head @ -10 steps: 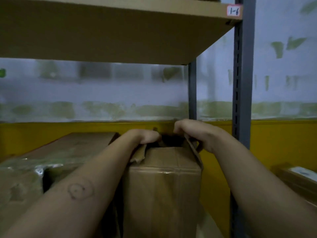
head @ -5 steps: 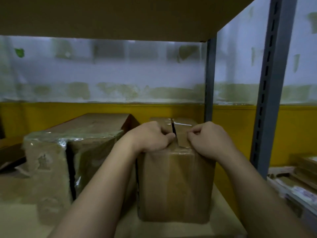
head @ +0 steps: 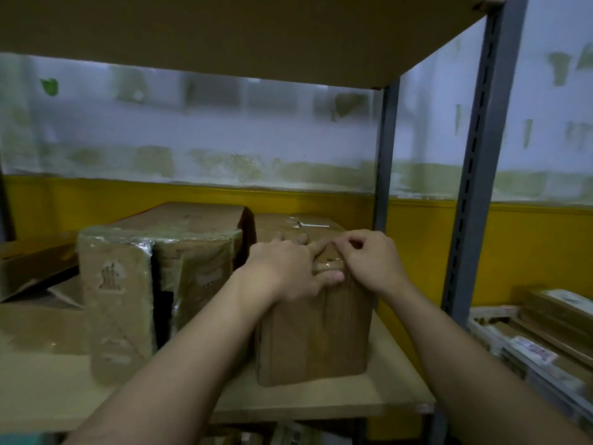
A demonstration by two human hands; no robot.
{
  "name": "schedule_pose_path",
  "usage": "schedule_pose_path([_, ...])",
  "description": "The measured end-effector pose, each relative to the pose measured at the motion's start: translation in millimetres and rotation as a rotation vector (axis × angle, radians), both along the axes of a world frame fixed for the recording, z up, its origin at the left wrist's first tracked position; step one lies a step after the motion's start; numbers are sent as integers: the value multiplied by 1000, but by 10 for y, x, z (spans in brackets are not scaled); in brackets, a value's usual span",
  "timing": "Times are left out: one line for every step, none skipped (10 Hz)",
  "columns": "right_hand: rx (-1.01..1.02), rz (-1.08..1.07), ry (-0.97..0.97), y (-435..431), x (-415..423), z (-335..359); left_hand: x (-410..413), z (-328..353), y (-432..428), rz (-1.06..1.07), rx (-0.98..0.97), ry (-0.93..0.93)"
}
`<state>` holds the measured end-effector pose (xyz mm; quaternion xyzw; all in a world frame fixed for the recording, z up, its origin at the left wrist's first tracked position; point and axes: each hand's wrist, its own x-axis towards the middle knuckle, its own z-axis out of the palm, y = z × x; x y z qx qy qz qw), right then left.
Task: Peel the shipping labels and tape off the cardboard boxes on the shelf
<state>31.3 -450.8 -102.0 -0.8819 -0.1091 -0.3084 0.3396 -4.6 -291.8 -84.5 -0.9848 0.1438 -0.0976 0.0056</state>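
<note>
Shelf: board deck on a grey slotted upright, another deck close overhead. Low light, picture soft.

Large box: stands left of centre on the shelf, wrapped in glossy film or wide tape, creased at the corners. Not touched.

Small box: upright at the shelf's right end, just beside the large box and near the front edge. This looks chosen so both arms reach its top without stretching under the upper deck.

Flat cartons: stacked outside the rack, far right, one with a pale label. Apart from the work.

Left hand: lies over the small box's front top edge, fingers straight across the lid, thumb down on the front face. Likely a brace, so the light box does not slide or tip when the strip is pulled.

Right hand: curled, thumb and forefinger pinched together at the lid seam, right next to the left forefinger.

Tape: shiny strip running over the top front edge, between the two hands. Whether an end is lifted yet is too blurred to tell. Judgement: picking a start on the strip; peel not yet under way.
</note>
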Motion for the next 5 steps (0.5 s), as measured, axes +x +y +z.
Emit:
schedule_pose_path([38,59,48,-24,30,-75,79,60,-2,39,54,62])
schedule_pose_path([-127,113,154,-1,-30,-93,121,133,27,66,76,96])
schedule_pose_path([-294,66,213,4,-138,-57,102,60,-11,95,58,-88])
schedule_pose_path([-398,3,217,0,-279,1,27,-114,-2,74,-29,-257])
schedule_pose_path([-417,3,82,-41,-372,32,-43,-137,39,10,-86,-372])
